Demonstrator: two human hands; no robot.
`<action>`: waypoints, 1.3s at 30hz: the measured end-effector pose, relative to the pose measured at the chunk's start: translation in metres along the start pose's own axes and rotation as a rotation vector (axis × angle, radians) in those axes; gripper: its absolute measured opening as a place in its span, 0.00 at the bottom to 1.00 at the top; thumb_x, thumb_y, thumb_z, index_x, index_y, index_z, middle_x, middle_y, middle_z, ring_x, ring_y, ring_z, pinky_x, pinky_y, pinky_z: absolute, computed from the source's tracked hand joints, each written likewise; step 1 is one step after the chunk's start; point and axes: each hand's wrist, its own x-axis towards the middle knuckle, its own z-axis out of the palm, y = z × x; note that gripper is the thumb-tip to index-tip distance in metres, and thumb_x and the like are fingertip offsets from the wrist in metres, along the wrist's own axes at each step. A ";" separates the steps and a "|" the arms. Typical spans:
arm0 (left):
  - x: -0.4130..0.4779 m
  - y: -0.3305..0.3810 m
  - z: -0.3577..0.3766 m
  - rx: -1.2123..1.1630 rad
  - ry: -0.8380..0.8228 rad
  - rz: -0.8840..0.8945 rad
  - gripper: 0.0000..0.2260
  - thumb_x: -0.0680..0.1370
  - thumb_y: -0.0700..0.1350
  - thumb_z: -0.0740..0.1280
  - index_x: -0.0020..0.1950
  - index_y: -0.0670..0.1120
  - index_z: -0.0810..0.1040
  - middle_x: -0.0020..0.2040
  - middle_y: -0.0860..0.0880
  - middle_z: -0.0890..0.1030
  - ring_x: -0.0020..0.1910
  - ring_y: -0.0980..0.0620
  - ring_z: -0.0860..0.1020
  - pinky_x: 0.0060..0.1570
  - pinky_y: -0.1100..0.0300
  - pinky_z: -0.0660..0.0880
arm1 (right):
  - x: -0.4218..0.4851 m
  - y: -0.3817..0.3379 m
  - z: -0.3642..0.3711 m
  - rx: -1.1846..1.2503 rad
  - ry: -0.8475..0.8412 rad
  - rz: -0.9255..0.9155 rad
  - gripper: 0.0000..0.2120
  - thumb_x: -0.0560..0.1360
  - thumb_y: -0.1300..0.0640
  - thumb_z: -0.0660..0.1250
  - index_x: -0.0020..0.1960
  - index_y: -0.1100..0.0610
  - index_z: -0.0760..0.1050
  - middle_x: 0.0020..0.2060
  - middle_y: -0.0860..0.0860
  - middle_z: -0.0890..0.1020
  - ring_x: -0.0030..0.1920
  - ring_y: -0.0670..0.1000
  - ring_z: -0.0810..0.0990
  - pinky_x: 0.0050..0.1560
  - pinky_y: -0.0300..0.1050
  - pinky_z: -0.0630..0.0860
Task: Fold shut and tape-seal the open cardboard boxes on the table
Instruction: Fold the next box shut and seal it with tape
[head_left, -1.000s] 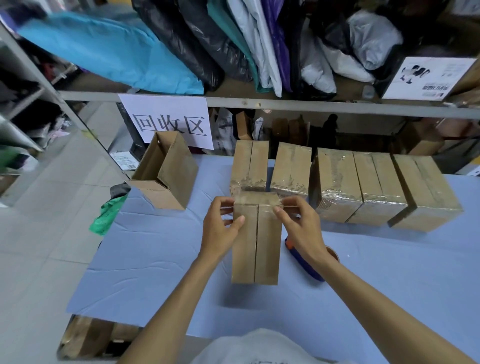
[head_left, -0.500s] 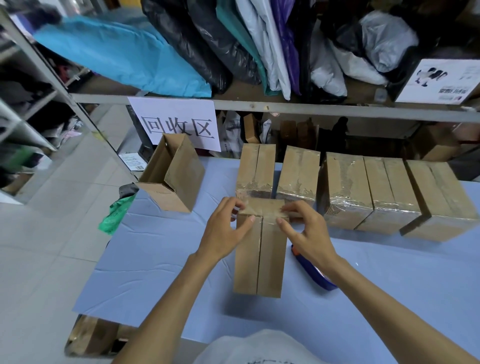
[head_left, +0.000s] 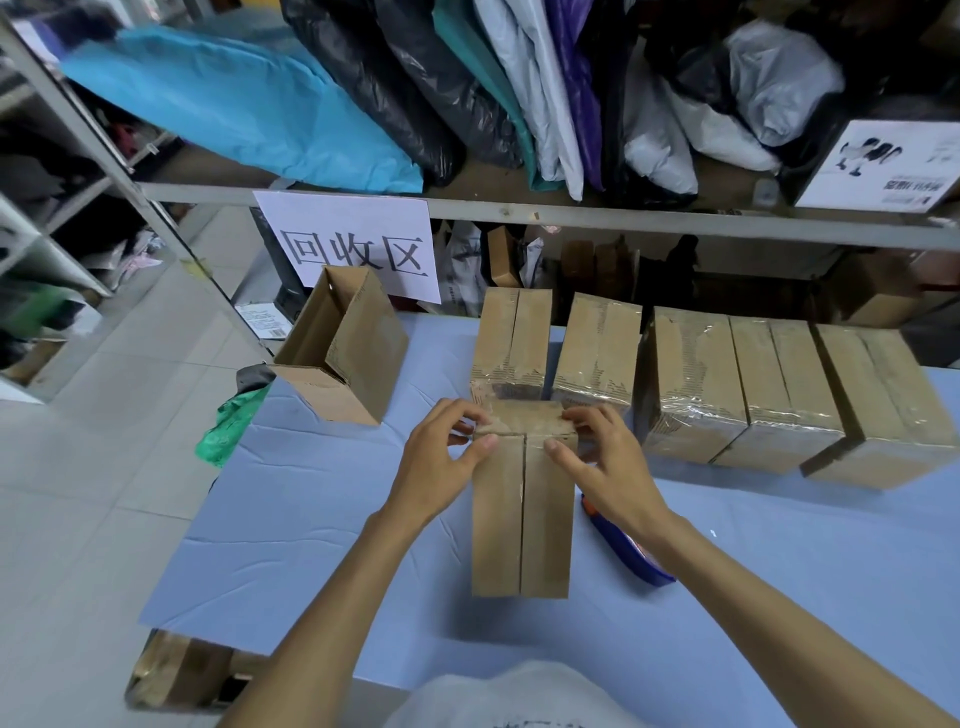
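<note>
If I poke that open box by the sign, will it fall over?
Probably. The open box stands tall on a narrow base and seems empty, so it is likely light and tippy. It sits near the table edge, so a shove might send it off. Its walls look stiff.

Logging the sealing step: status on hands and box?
Left hand, right hand grip far end of brown cardboard box, pressing clear tape strip. Centre seam looks untaped. Blue tape dispenser beside box, not obstructing.

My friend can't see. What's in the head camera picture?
A left hand and right hand pinch clear tape onto the far end of a cardboard box on a blue table. Sealed boxes sit behind; an open box stands left.
</note>
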 end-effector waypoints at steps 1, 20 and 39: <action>0.000 0.000 -0.001 0.001 -0.004 0.002 0.04 0.77 0.43 0.70 0.50 0.50 0.78 0.51 0.53 0.77 0.50 0.54 0.78 0.53 0.57 0.78 | 0.001 0.000 -0.002 -0.023 -0.027 -0.006 0.22 0.74 0.46 0.70 0.63 0.57 0.75 0.56 0.48 0.73 0.55 0.46 0.77 0.48 0.33 0.76; 0.000 0.013 -0.005 -0.001 -0.039 -0.084 0.07 0.74 0.39 0.73 0.42 0.48 0.75 0.47 0.51 0.77 0.45 0.56 0.77 0.45 0.68 0.75 | 0.006 -0.015 -0.014 0.249 0.048 0.007 0.05 0.68 0.61 0.77 0.40 0.60 0.83 0.37 0.52 0.83 0.39 0.47 0.83 0.42 0.40 0.79; -0.011 0.016 0.009 -0.046 0.081 -0.203 0.08 0.77 0.46 0.71 0.41 0.42 0.80 0.47 0.49 0.77 0.42 0.60 0.76 0.44 0.73 0.70 | 0.004 -0.033 -0.015 0.476 -0.089 0.444 0.05 0.72 0.66 0.71 0.39 0.67 0.77 0.33 0.53 0.82 0.43 0.51 0.81 0.46 0.48 0.75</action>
